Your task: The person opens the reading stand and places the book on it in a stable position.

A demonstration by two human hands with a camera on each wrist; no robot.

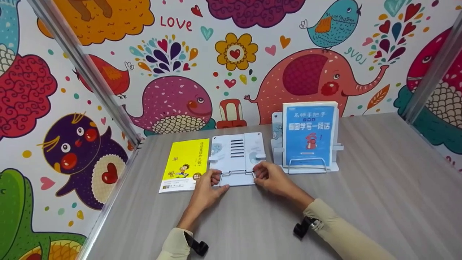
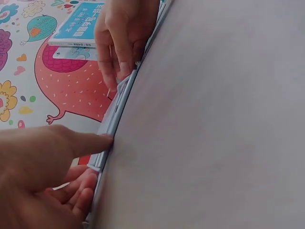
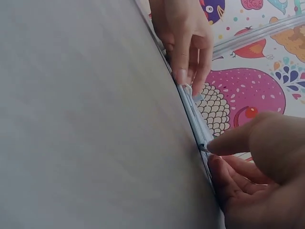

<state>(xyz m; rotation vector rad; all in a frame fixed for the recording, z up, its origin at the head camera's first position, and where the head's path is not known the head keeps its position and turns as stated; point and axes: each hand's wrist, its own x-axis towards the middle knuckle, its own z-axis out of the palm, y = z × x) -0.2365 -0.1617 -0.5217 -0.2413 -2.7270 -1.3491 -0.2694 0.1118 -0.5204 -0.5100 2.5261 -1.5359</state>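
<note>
In the head view, a yellow book [image 1: 186, 162] lies flat on the table [image 1: 252, 224], close along the left side of a white book stand [image 1: 225, 164]. To the right, a second stand [image 1: 277, 124] holds a blue book [image 1: 309, 139] upright, and a printed wall [image 1: 202, 68] rises behind. The white book stand lies folded flat between the hands: the left hand [image 1: 207, 187] grips its lower left corner, beside the yellow book, and the right hand [image 1: 272, 177] its lower right.

In the left wrist view, the stand's edge runs slantwise between both hands, the blue book beyond the right one.

In the right wrist view, thumbs and curled fingers pinch that edge, with the printed wall beyond.
</note>
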